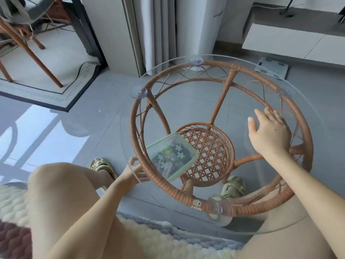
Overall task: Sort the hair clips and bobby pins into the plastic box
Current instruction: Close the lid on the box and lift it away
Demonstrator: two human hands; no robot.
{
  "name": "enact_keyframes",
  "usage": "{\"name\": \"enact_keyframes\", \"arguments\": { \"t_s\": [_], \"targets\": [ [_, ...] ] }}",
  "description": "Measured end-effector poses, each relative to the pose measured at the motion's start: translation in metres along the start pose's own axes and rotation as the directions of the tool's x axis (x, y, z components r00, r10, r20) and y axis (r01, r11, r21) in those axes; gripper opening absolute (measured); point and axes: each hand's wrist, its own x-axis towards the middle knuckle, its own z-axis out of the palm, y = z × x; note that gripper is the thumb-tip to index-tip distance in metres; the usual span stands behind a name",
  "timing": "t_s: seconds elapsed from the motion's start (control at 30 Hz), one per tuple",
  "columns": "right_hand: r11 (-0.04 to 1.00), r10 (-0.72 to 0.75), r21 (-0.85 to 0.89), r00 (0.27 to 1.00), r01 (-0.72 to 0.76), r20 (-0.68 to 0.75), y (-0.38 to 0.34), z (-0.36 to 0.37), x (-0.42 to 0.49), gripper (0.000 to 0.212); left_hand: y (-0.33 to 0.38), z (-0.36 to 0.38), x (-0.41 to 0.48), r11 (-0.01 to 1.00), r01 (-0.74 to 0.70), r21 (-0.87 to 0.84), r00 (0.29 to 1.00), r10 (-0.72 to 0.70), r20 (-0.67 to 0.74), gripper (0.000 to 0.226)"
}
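Knees (56,184) and a fluffy cushion (149,240) fill the bottom of the frame. Just beyond them our left hand (132,172) reaches to the lower left rim of the round glass table (186,212). Its fingers curl toward the lower left edge of the plastic box (171,156) and hold it there. The glass rim and the wicker ring (141,146) blur where they meet, so we cannot tell the exact grip.

The plastic box hangs tilted at lower centre, its green edge overlapping the wicker ring and the small woven shelf (209,152) behind it. Dark pieces and pale flower shapes show at its clear top. We cannot make out single clips or pins, nor whether the box is above or below the glass. Two slippers (101,165) show on the grey floor beside it.

Our right hand (270,133) is at the right of the frame, well apart from the box. It lies palm down over the glass with straight, loosely spread fingers holding nothing.

Farther off, a bathroom scale (272,68) lies upper right, pale curtains (158,25) hang top centre, and a wooden chair (28,43) stands on a rug (56,86) upper left.
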Motion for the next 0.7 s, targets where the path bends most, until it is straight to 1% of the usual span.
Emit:
{"name": "enact_keyframes", "arguments": {
  "t_s": [0.03,0.07,0.1,0.13,0.17,0.2,0.27,0.3,0.37,0.47,0.53,0.6,0.7],
  "targets": [
    [1.0,0.0,0.0,1.0,0.0,-0.005,0.0,0.0,0.0,0.063,-0.001,0.007,0.004,1.0,-0.009,0.02,1.0,0.008,0.023,0.04],
    [1.0,-0.001,-0.004,1.0,0.001,-0.009,0.0,0.001,-0.001,0.063,-0.001,0.015,0.008,1.0,-0.001,0.018,0.999,0.0,0.053,0.04],
    [1.0,-0.002,-0.005,1.0,0.001,-0.011,0.0,0.001,-0.001,0.062,-0.003,0.02,0.013,0.999,-0.008,0.035,0.996,0.005,0.089,0.048],
    [1.0,-0.005,-0.007,1.0,0.005,-0.014,-0.001,0.001,-0.001,0.062,-0.007,0.025,0.019,0.999,-0.007,0.041,0.99,0.001,0.138,0.066],
    [1.0,-0.006,-0.011,1.0,0.006,-0.015,-0.001,0.002,-0.001,0.062,-0.008,0.032,0.023,0.999,-0.001,0.047,0.983,-0.008,0.183,0.079],
    [1.0,-0.006,-0.016,1.0,0.006,-0.015,-0.002,0.002,-0.001,0.061,-0.012,0.039,0.03,0.999,0.006,0.05,0.979,-0.016,0.205,0.077],
    [1.0,-0.003,-0.028,1.0,0.003,-0.008,-0.002,0.003,0.0,0.061,-0.01,0.055,0.045,0.997,0.062,-0.056,0.985,-0.052,0.167,0.053],
    [1.0,-0.003,-0.03,1.0,0.003,-0.009,-0.002,0.003,0.0,0.06,-0.004,0.065,0.047,0.991,0.084,-0.099,0.985,-0.068,0.156,0.047],
    [0.999,0.0,-0.041,1.0,0.0,-0.009,-0.001,0.003,0.001,0.06,0.003,0.084,0.06,0.991,0.1,-0.088,0.977,-0.081,0.195,0.047],
    [0.999,0.0,-0.052,1.0,0.0,-0.001,-0.002,0.002,0.0,0.059,0.008,0.102,0.075,0.993,0.087,-0.076,0.968,-0.066,0.243,0.05],
    [0.999,0.006,-0.05,1.0,-0.006,-0.001,-0.001,0.002,0.0,0.059,0.008,0.114,0.085,0.994,0.089,-0.069,0.96,-0.068,0.271,0.057],
    [0.998,0.006,-0.059,1.0,-0.006,-0.003,0.0,0.002,0.001,0.058,0.01,0.121,0.091,0.991,0.097,-0.092,0.957,-0.068,0.282,0.064],
    [0.998,0.012,-0.057,1.0,-0.011,0.001,-0.001,0.003,0.002,0.058,0.007,0.119,0.103,0.989,0.062,-0.131,0.955,-0.021,0.296,0.063]
  ]
}}
